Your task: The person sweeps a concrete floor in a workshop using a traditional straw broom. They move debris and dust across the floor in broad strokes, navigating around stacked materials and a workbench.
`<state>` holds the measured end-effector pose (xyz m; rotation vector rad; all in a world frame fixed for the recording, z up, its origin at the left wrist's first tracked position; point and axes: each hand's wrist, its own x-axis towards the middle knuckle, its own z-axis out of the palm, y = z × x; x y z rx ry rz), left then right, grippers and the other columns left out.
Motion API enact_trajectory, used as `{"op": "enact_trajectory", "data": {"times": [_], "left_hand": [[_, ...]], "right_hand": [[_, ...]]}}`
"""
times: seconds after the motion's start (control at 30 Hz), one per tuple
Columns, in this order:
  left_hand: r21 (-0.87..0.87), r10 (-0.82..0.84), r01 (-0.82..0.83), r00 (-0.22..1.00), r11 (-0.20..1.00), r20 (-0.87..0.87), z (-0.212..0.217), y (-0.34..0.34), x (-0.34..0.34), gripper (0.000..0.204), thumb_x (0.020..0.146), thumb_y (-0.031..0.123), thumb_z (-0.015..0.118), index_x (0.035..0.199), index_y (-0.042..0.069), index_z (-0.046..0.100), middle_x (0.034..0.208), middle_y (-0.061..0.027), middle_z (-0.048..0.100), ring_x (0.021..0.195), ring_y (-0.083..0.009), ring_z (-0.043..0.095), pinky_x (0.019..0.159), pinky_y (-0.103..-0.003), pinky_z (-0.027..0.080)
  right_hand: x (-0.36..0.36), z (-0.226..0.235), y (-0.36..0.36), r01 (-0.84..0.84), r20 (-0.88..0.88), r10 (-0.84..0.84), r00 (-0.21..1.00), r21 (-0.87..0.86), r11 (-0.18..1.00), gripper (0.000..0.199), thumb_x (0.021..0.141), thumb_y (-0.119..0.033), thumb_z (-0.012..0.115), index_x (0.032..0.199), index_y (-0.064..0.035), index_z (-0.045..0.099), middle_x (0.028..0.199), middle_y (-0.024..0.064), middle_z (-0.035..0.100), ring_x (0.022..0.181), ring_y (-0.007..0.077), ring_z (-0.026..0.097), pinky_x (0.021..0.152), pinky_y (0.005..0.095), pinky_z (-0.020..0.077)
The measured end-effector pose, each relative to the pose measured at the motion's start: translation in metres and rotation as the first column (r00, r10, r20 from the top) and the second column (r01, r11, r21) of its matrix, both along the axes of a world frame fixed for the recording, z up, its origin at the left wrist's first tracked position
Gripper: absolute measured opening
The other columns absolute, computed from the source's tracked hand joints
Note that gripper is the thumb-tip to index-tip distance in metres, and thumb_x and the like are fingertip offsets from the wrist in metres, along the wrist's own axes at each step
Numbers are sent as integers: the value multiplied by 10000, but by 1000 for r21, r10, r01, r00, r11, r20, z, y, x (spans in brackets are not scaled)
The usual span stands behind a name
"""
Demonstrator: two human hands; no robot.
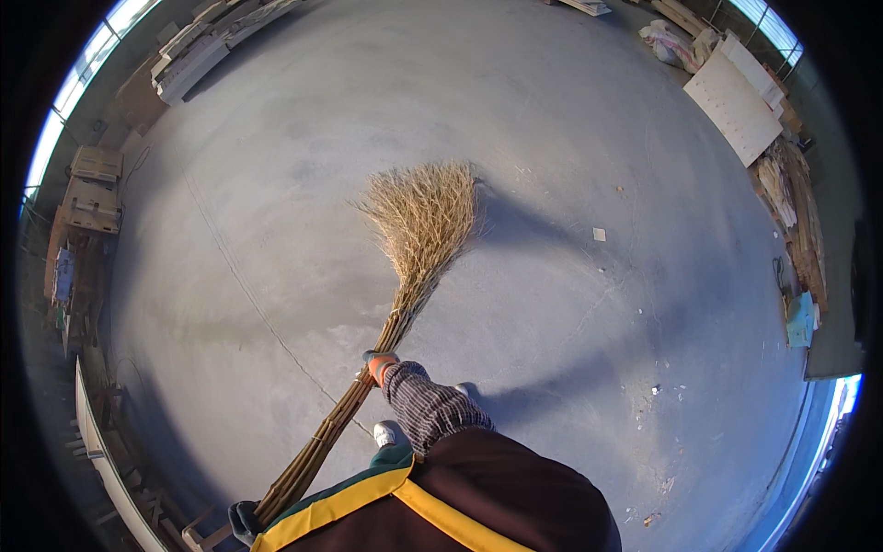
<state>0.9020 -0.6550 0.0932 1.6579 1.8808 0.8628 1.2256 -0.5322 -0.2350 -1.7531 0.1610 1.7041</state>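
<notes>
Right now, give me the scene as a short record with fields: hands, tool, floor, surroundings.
right hand: gloved, closed around the broom handle midway
left hand: gloved, gripping the handle's lower end by the body
broom: straw head fanned on the floor, handle bundle slanting back to the person
floor: grey concrete, a paper scrap and small debris to the right
surroundings: boards upper right, wood stacks upper left

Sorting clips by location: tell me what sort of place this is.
Probably a workshop or warehouse hall: a wide bare concrete floor, stacked boards and wooden pallets along the walls. Both gloved hands grip a twig broom.
</notes>
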Motion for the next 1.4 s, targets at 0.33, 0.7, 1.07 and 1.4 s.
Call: {"op": "enact_trajectory", "data": {"times": [0.33,0.7,1.07,1.4], "left_hand": [[-123,-521,512,852,850,-53,-36,88,96,246,872,182,486,677,47,550,706,-94,554,610,-215,535,557,-346,434],[-145,-648,766,614,626,450,-90,95,267,201,840,180,555,713,26,534,655,-75,547,593,-171,547,565,-323,453],[134,-820,842,454,523,350,-82,136,261,152,853,129,495,751,26,540,750,-103,555,703,-230,540,669,-334,435],[193,-506,468,805,863,311,-59,182,108,219,855,181,472,730,15,540,724,-79,526,683,-195,514,646,-322,420]], "right_hand": [[106,-51,-165,590,-16,-601,799,-171,789,608,801,-289,692,1269,30,471,1278,211,496,957,275,555,735,424,418],[168,-84,-315,884,-8,-927,376,-297,361,383,840,-286,636,1102,-20,548,1056,170,557,855,293,554,708,456,452],[179,-90,-292,956,6,-1000,20,-291,17,532,802,-495,592,1146,-94,528,1093,84,568,931,271,514,800,461,411],[134,-68,-103,784,31,-787,616,-116,610,609,761,-645,589,971,-76,645,811,93,578,702,244,480,591,501,408]]}}
